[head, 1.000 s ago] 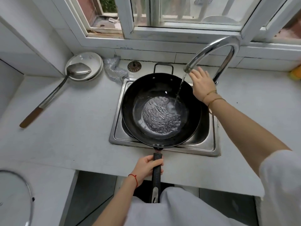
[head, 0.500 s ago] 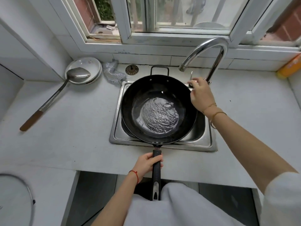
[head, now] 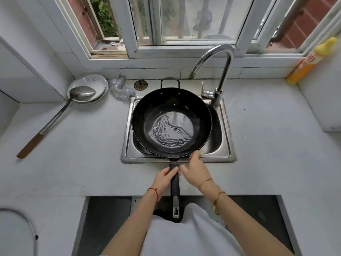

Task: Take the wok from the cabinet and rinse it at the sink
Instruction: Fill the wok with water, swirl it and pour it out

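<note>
Black wok (head: 171,122) sits over the sink (head: 226,145), holding water; faucet (head: 217,71) dry. Left hand (head: 165,179) grips the handle; right hand (head: 196,170) open beside it. Swirling and emptying remain.

red characters on the orange and yellow bottle (head: 307,64) far up-right of the gripped handle, too blurred to read, faint illegible marking on the window ledge (head: 131,67)
</note>
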Demonstrator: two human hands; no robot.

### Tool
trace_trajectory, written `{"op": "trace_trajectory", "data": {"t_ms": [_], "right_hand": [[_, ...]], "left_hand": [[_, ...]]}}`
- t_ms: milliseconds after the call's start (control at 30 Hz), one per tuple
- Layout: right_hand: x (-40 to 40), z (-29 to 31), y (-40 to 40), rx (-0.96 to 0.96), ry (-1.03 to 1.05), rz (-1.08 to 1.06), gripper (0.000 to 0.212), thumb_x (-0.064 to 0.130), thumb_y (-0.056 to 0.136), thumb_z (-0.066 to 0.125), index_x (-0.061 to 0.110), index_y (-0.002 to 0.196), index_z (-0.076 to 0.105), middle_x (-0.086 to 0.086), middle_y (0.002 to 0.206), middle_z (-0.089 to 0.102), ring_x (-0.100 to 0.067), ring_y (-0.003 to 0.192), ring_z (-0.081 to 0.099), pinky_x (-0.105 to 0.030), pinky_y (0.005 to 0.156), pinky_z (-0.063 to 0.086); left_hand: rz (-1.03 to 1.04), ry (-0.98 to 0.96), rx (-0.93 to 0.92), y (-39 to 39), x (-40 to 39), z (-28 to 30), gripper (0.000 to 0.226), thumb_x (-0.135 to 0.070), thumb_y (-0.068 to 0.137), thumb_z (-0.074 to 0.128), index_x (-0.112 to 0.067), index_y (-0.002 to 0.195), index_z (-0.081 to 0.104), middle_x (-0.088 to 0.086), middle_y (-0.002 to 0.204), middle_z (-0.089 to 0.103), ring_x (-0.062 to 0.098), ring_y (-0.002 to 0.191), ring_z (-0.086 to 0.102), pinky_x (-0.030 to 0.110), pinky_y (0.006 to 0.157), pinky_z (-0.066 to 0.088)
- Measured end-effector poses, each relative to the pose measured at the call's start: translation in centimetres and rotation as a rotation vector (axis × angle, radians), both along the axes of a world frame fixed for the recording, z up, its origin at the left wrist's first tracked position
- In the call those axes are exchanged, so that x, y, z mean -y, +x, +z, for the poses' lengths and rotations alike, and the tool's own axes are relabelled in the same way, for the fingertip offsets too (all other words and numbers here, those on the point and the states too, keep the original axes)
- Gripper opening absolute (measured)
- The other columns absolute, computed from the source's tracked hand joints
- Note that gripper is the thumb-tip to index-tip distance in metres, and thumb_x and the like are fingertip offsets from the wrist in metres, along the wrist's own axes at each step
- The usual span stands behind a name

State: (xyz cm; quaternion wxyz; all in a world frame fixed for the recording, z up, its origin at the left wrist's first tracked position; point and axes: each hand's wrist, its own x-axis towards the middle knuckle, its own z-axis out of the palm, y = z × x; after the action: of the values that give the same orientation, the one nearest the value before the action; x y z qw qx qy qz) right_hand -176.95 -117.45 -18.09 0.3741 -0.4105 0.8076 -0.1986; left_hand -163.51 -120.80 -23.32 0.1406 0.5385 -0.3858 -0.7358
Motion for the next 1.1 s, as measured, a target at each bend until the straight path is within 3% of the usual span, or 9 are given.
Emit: {"op": "trace_trajectory", "data": {"t_ms": [100,267,367,433,533,633,767,833,1100], "right_hand": [[-1.0,-0.2,1.7,0.013,0.155,0.093,0.029,0.028,0.090,0.053,0.007,0.109,0.046,-0.013,0.099,0.065,-0.034,0.094,0.063,-0.034,0.072,0.046],[-1.6,-1.3,3.8,0.315,0.310,0.105,0.033,0.030,0.093,0.048,0.011,0.118,0.058,-0.016,0.116,0.064,-0.032,0.108,0.063,-0.039,0.092,0.053],[-2.0,-1.8,5.1,0.507,0.252,-0.112,0.012,0.021,0.093,0.052,0.011,0.098,0.057,-0.015,0.089,0.068,-0.020,0.072,0.069,-0.028,0.064,0.058],[-2.2,-2.6,6.1,0.612,0.204,-0.315,0.020,0.018,0.092,0.055,0.003,0.105,0.054,-0.012,0.067,0.062,-0.017,0.045,0.061,-0.025,0.044,0.054],[-2.1,-4.3,6.8,0.565,0.165,-0.437,0.028,0.032,0.087,0.060,0.007,0.099,0.059,-0.011,0.064,0.063,-0.021,0.050,0.063,-0.036,0.057,0.060],[-2.0,-4.6,7.2,0.554,0.149,-0.503,0.025,0.030,0.090,0.059,0.005,0.092,0.063,-0.007,0.053,0.060,-0.018,0.040,0.057,-0.030,0.049,0.055],[-1.8,-4.9,7.7,0.485,0.119,-0.524,0.023,0.031,0.091,0.059,0.013,0.076,0.061,-0.006,0.054,0.062,-0.016,0.040,0.058,-0.027,0.045,0.053],[-1.8,-4.8,7.8,0.457,0.124,-0.527,0.023,0.030,0.090,0.059,0.015,0.073,0.060,-0.005,0.056,0.063,-0.016,0.042,0.058,-0.028,0.048,0.054],[-1.8,-5.7,7.5,0.490,0.125,-0.497,0.030,0.037,0.083,0.062,0.007,0.084,0.068,-0.005,0.052,0.063,-0.021,0.048,0.064,-0.042,0.063,0.062]], "left_hand": [[-0.008,0.016,0.008,-0.1,0.1,-0.4,0.023,-0.033,0.093,0.059,-0.013,0.098,0.072,0.008,0.098,0.074,0.021,0.093,0.066,0.037,0.093,0.050],[0.057,0.117,-0.005,-0.5,0.3,0.3,0.023,-0.023,0.098,0.050,-0.010,0.094,0.069,0.014,0.106,0.070,0.019,0.089,0.065,0.024,0.076,0.052],[0.028,0.174,0.034,-0.5,0.0,1.1,0.031,-0.033,0.098,0.049,-0.010,0.104,0.069,0.010,0.110,0.071,0.019,0.084,0.065,0.027,0.062,0.050],[-0.028,0.196,0.082,-0.4,-0.1,1.5,0.037,-0.042,0.096,0.048,-0.014,0.109,0.069,0.005,0.103,0.072,0.016,0.056,0.058,0.021,0.043,0.037],[-0.076,0.210,0.111,-0.2,-0.1,1.5,0.039,-0.050,0.093,0.048,-0.020,0.106,0.070,0.002,0.100,0.075,0.011,0.036,0.040,0.016,0.035,0.024],[-0.034,0.214,0.048,-0.2,-0.1,0.9,0.036,-0.046,0.094,0.051,-0.018,0.108,0.068,-0.001,0.101,0.077,0.016,0.064,0.059,0.022,0.041,0.034],[0.057,0.218,-0.060,-0.4,-0.1,0.5,0.034,-0.033,0.098,0.050,-0.009,0.120,0.062,0.004,0.108,0.075,0.020,0.099,0.071,0.034,0.081,0.054],[0.083,0.228,-0.097,-0.5,-0.1,0.4,0.033,-0.028,0.098,0.050,-0.006,0.122,0.060,0.008,0.112,0.073,0.022,0.104,0.069,0.036,0.088,0.055],[0.118,0.260,-0.105,-1.1,0.2,1.1,0.035,-0.020,0.100,0.046,0.002,0.125,0.058,0.017,0.125,0.065,0.028,0.110,0.063,0.025,0.065,0.055]]}}
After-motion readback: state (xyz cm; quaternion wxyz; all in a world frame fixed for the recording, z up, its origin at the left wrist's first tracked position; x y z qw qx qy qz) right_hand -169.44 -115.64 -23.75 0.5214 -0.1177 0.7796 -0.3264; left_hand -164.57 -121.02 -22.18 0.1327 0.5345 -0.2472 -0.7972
